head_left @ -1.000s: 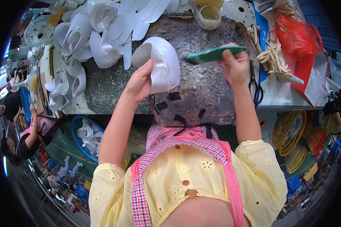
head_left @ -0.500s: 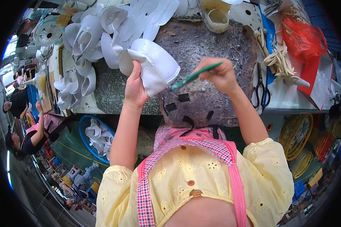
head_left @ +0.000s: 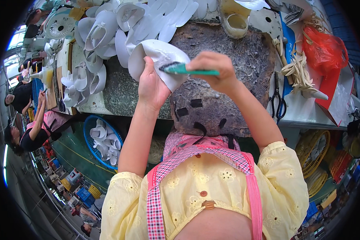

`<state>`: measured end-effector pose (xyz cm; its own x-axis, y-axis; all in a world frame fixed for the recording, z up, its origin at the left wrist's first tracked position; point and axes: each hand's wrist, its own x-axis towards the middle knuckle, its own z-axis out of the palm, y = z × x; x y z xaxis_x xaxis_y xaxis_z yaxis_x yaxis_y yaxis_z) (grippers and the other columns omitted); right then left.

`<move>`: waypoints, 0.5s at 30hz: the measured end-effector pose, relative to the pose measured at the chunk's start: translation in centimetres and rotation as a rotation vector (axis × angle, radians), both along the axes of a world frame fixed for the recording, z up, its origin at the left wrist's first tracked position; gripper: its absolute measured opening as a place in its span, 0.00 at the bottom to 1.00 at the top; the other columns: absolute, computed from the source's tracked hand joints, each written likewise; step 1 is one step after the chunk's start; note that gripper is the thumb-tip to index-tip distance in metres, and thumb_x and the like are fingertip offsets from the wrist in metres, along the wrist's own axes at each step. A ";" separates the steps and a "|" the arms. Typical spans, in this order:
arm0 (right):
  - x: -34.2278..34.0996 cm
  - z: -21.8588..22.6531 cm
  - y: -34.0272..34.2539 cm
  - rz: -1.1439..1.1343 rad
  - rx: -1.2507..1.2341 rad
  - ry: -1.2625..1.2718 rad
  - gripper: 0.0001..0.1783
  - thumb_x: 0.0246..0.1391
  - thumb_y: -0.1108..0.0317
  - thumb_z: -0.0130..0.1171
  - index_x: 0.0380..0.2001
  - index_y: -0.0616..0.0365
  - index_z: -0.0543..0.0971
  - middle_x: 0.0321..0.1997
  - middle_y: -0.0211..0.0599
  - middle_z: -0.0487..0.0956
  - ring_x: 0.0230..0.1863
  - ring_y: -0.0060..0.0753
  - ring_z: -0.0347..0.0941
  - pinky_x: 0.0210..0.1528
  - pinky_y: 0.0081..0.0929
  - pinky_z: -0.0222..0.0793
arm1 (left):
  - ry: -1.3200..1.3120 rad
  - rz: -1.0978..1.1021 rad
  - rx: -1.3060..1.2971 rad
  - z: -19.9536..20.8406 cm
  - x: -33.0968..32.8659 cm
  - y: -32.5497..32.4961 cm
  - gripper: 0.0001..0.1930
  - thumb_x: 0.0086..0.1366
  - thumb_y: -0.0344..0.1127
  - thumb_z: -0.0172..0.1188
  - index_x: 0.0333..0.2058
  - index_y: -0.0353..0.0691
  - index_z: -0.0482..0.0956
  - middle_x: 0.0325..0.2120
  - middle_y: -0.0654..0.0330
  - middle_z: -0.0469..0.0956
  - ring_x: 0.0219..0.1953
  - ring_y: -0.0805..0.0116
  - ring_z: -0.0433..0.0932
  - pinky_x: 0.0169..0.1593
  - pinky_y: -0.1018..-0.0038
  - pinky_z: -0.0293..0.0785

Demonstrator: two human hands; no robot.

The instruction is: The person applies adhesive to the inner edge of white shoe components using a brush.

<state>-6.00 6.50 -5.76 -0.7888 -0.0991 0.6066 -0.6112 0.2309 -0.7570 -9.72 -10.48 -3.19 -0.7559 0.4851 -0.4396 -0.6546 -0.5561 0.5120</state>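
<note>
My left hand (head_left: 153, 87) grips a white shoe upper (head_left: 164, 50) above the near part of the worn work mat, its thumb laid along the near edge. The piece is tilted so that its inner lining shows. In my right hand (head_left: 215, 69) is a brush (head_left: 182, 69) with a green handle, the fingers closed round the handle. Its dark bristles press against the lining, close to my left thumb. The left fingers are mostly hidden behind the upper.
A glue pot (head_left: 237, 25) stands at the mat's far edge. White uppers (head_left: 102, 32) and flat insoles are piled left and far. Black scissors (head_left: 277, 102), tan strips (head_left: 297, 72) and a red plastic bag (head_left: 325, 49) lie right. A blue basket (head_left: 93, 148) stands below left; co-workers sit beyond.
The brush has moved left from beside the upper onto its lining. My left hand has turned the upper, so the inside faces up more. The view has shifted slightly.
</note>
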 end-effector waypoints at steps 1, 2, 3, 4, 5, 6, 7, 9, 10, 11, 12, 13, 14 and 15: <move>0.7 -0.2 0.2 0.009 -0.001 0.006 0.10 0.34 0.77 0.58 0.26 0.57 0.76 0.21 0.36 0.73 0.23 0.29 0.70 0.22 0.19 0.63 | 0.006 0.009 -0.001 -0.2 0.0 -0.2 0.26 0.62 0.51 0.23 0.51 0.39 0.50 0.48 0.54 0.58 0.52 0.57 0.58 0.54 0.56 0.55; 1.8 -0.1 0.4 0.069 -0.024 -0.059 0.08 0.34 0.76 0.58 0.24 0.58 0.75 0.19 0.36 0.72 0.22 0.31 0.69 0.22 0.21 0.62 | -0.004 0.058 -0.018 -0.6 0.0 -0.6 0.26 0.62 0.51 0.22 0.51 0.39 0.51 0.48 0.53 0.59 0.52 0.57 0.59 0.54 0.56 0.54; 2.9 -0.3 0.8 0.119 -0.047 -0.128 0.06 0.34 0.74 0.58 0.22 0.58 0.74 0.18 0.36 0.71 0.21 0.34 0.69 0.22 0.24 0.62 | -0.018 0.096 -0.035 -0.9 0.0 -0.9 0.26 0.62 0.51 0.22 0.51 0.38 0.51 0.48 0.53 0.59 0.51 0.57 0.59 0.54 0.56 0.54; 3.4 -1.0 1.3 0.116 -0.007 -0.183 0.06 0.35 0.75 0.58 0.22 0.59 0.74 0.19 0.35 0.72 0.20 0.32 0.69 0.21 0.23 0.61 | -0.014 0.128 -0.037 -1.1 -0.1 -1.2 0.27 0.61 0.52 0.21 0.51 0.38 0.51 0.48 0.53 0.60 0.51 0.56 0.60 0.54 0.56 0.54; 3.4 -1.6 1.3 0.113 -0.008 -0.185 0.06 0.35 0.75 0.58 0.22 0.59 0.74 0.19 0.35 0.72 0.20 0.32 0.69 0.21 0.23 0.61 | -0.015 0.125 -0.038 -1.4 -0.1 -1.2 0.27 0.61 0.52 0.21 0.51 0.38 0.51 0.48 0.53 0.60 0.51 0.56 0.60 0.54 0.56 0.54; 3.2 -2.2 1.5 -0.010 -0.102 -0.235 0.05 0.36 0.76 0.57 0.22 0.60 0.74 0.19 0.35 0.72 0.20 0.30 0.68 0.21 0.22 0.61 | -0.004 0.107 -0.070 -1.7 -0.2 -1.0 0.29 0.61 0.54 0.22 0.51 0.37 0.51 0.48 0.52 0.60 0.50 0.56 0.60 0.54 0.56 0.54; 2.9 -2.8 1.7 -0.134 -0.197 -0.285 0.05 0.37 0.77 0.57 0.22 0.60 0.74 0.19 0.34 0.72 0.20 0.27 0.67 0.21 0.21 0.60 | 0.006 0.088 -0.102 -2.1 -0.4 -0.9 0.30 0.60 0.56 0.23 0.50 0.36 0.52 0.47 0.52 0.60 0.50 0.56 0.61 0.54 0.57 0.53; 2.0 -4.5 1.4 -0.181 -0.237 -0.315 0.04 0.39 0.76 0.56 0.23 0.62 0.74 0.19 0.31 0.72 0.19 0.22 0.65 0.21 0.18 0.59 | -0.071 0.028 -0.127 -4.6 -0.9 -1.2 0.33 0.58 0.59 0.24 0.50 0.35 0.54 0.46 0.52 0.62 0.49 0.58 0.62 0.54 0.59 0.54; 1.7 -6.1 1.2 -0.201 -0.311 -0.399 0.03 0.40 0.75 0.56 0.23 0.62 0.74 0.19 0.30 0.71 0.19 0.20 0.65 0.21 0.17 0.59 | -0.147 -0.031 -0.149 -5.7 -1.1 -1.3 0.35 0.57 0.61 0.26 0.49 0.35 0.55 0.46 0.52 0.63 0.49 0.59 0.62 0.54 0.61 0.55; 1.7 -7.4 1.0 -0.220 -0.387 -0.483 0.03 0.42 0.74 0.56 0.23 0.62 0.74 0.18 0.29 0.71 0.19 0.18 0.64 0.21 0.16 0.59 | -0.150 -0.039 -0.149 -6.6 -1.1 -1.5 0.35 0.57 0.61 0.26 0.49 0.35 0.55 0.46 0.52 0.63 0.49 0.59 0.62 0.54 0.61 0.55; 1.8 -8.0 0.7 -0.235 -0.508 -0.534 0.04 0.43 0.72 0.55 0.23 0.62 0.74 0.18 0.27 0.70 0.20 0.16 0.64 0.21 0.15 0.58 | -0.106 -0.123 -0.299 -6.9 -0.9 -1.4 0.36 0.56 0.63 0.27 0.47 0.34 0.58 0.44 0.53 0.64 0.48 0.60 0.63 0.53 0.64 0.56; 1.9 -8.5 0.8 -0.241 -0.509 -0.540 0.04 0.43 0.72 0.55 0.23 0.62 0.74 0.18 0.27 0.70 0.20 0.16 0.64 0.21 0.15 0.58 | -0.061 -0.207 -0.448 -7.1 -0.8 -1.3 0.37 0.54 0.65 0.29 0.45 0.34 0.61 0.43 0.53 0.66 0.48 0.61 0.64 0.53 0.67 0.57; 2.0 -8.8 0.8 -0.248 -0.519 -0.534 0.04 0.43 0.72 0.55 0.23 0.62 0.74 0.18 0.27 0.70 0.19 0.16 0.64 0.21 0.15 0.59 | 0.106 -0.256 -0.560 -7.3 -0.5 -1.1 0.36 0.55 0.65 0.31 0.43 0.35 0.66 0.40 0.55 0.69 0.46 0.64 0.65 0.50 0.72 0.58; 2.0 -9.0 0.9 -0.262 -0.528 -0.528 0.04 0.43 0.72 0.56 0.23 0.62 0.73 0.18 0.27 0.70 0.19 0.16 0.64 0.21 0.15 0.59 | 0.102 -0.266 -0.557 -6.8 -0.6 -0.8 0.36 0.55 0.65 0.31 0.43 0.35 0.66 0.40 0.55 0.69 0.46 0.64 0.65 0.50 0.72 0.58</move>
